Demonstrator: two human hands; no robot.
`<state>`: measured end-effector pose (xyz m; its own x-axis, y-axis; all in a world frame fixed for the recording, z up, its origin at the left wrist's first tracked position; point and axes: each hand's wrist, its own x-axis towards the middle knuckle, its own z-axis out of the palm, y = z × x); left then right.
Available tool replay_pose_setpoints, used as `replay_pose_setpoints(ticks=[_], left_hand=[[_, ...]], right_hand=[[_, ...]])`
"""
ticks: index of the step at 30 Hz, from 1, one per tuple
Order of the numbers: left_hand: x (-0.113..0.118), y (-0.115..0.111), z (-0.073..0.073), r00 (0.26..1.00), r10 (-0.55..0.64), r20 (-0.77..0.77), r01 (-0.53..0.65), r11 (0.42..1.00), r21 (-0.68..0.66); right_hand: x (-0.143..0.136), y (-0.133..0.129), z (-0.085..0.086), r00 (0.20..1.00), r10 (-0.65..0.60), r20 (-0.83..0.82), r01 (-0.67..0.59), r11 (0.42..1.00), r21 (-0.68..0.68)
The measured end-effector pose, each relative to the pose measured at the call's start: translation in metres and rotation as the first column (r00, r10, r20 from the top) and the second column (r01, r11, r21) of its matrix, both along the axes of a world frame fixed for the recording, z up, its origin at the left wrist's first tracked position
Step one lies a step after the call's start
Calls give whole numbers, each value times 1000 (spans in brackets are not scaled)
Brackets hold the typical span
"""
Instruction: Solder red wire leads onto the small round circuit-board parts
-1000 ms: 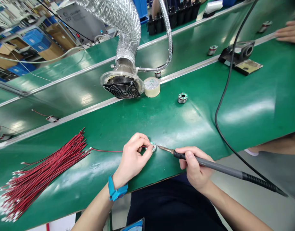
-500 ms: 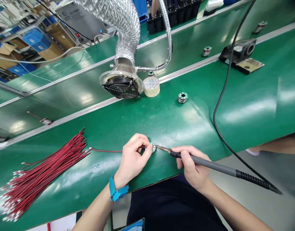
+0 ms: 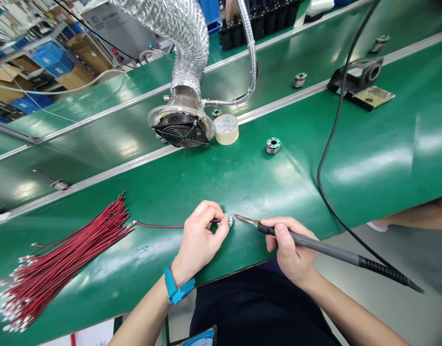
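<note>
My left hand (image 3: 202, 233) is closed in a pinch at a small round part with a green circuit board (image 3: 228, 220) on top. A thin red wire (image 3: 159, 226) runs from the left under that hand to the part; the fingers hide its end. In my right hand (image 3: 293, 247) is a soldering iron (image 3: 322, 247), gripped like a pen. Its tip points left, a short gap from the board. Further back on the green bench stands a similar round metal part with a green-and-white top (image 3: 273, 145).
A bundle of red wires (image 3: 69, 259) lies at left. A fume extractor (image 3: 181, 125) hangs behind my hands, beside a tape roll (image 3: 227, 129). At right are an iron stand (image 3: 365, 84) and a hanging black cable (image 3: 320, 173). Small parts, one a wound core (image 3: 299, 80), sit on the belt behind.
The soldering iron's tip has drawn back to the right, off the round part. Parts on the belt behind have shifted left. My left hand keeps its pinch.
</note>
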<state>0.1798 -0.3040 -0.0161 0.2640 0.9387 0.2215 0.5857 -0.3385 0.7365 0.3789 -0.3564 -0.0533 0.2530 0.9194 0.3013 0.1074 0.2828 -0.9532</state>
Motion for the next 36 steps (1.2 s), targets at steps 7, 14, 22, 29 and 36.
replay_pose_setpoints(ticks=[7, 14, 22, 29, 36], left_hand=[[-1, -1, 0, 998, -17, -58, 20, 999, 40], [-1, 1, 0, 996, -28, -80, 30, 999, 21], [-4, 1, 0, 982, -47, -184, 64, 994, 85], [-10, -4, -3, 892, -53, -449, 109, 989, 99], [-42, 35, 60, 643, -310, -700, 224, 951, -215]], right_hand=[[-1, 0, 3, 999, -34, 3, 34, 999, -13], [2, 3, 2, 1000, -13, -7, 13, 1000, -10], [44, 83, 26, 983, -110, 144, 99, 992, 81], [96, 205, 52, 891, -204, 405, 153, 976, 156], [129, 313, 12, 634, -267, 725, 79, 956, 283]])
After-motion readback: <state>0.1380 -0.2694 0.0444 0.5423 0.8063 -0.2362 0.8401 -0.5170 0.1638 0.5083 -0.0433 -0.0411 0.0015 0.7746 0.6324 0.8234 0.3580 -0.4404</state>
